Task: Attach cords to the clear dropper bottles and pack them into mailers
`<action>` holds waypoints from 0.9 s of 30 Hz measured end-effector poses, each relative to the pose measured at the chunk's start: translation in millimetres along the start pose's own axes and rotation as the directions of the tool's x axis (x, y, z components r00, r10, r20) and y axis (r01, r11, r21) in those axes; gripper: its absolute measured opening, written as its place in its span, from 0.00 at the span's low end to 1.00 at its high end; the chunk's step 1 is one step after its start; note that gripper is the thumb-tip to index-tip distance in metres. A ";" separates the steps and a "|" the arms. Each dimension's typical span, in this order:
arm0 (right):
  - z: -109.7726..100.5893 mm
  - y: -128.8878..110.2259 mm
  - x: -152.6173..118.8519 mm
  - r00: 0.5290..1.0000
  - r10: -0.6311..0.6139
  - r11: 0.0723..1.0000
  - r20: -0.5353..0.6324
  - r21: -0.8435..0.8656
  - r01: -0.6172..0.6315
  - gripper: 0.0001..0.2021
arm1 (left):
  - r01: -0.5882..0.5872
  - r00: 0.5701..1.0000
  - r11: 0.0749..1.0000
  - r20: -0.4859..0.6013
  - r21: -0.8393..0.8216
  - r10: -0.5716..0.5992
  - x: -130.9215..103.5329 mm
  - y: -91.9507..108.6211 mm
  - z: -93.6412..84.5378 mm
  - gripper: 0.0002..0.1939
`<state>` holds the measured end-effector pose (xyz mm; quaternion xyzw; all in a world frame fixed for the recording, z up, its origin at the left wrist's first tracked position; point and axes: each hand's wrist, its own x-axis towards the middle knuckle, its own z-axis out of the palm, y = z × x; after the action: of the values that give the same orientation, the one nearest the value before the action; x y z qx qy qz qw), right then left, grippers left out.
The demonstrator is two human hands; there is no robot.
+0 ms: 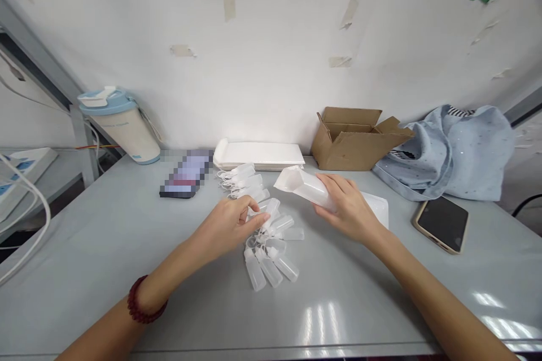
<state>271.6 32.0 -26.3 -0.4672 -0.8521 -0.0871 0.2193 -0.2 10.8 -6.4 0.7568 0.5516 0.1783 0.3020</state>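
Observation:
My left hand (237, 219), with a dark red beaded bracelet on the wrist, is over a group of small translucent white bottles (267, 266) with white loops. Its thumb and fingers are bent towards each other at one of the bottles; whether they grip it is hard to make out. To the right, my right hand (345, 206) is closed around a white padded envelope (311, 187), whose mouth gapes towards the left. A stack of flat white envelopes (262, 153) lies behind the bottles, against the wall.
At the back left stand a cream cup with a blue lid (127, 124) and, nearer, a pixelated phone (187, 175). An open cardboard box (353, 146), a light blue cloth bag (470, 152) and another phone (442, 224) are on the right. Cables (36, 197) hang at the far left.

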 end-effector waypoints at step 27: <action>-9.4 -24.5 -1.2 0.988 -0.154 0.987 0.023 0.039 0.153 0.27 | -0.379 0.781 0.870 -0.396 0.314 0.483 -0.2 -8.5 12.9 0.08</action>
<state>254.5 14.3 -17.1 -0.3970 -0.8898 -0.0820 0.2097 1.3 9.1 -21.7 0.8268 0.4342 0.3565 0.0282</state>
